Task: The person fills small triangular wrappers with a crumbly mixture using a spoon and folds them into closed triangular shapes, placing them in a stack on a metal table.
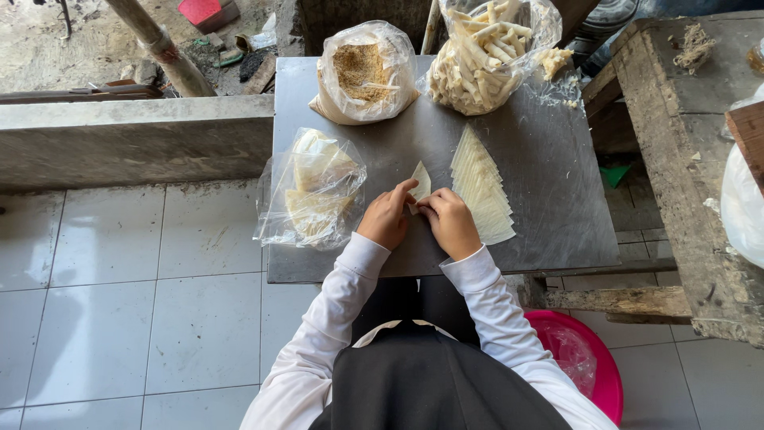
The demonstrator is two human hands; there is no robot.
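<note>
Both hands — left hand (385,221), right hand (450,224) — pinch one pale triangular pastry sheet (420,182) on grey table (549,199); three clear plastic bags (312,189) — one fanned sheet stack (481,188).

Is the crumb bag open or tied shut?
Open: the crumb bag has its top rolled down, leaving the brown crumbs uncovered on the table.

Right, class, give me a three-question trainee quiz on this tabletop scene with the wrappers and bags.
1. True or false: both hands touch one triangular wrapper.
2. Which bag holds brown crumbs: A, the far left one, or B, the far right one?
3. The fanned wrapper stack lies beside which hand?

Key:
1. True; left hand and right hand pinch it.
2. A, the crumb bag; the stick bag is B.
3. The right hand.
</note>
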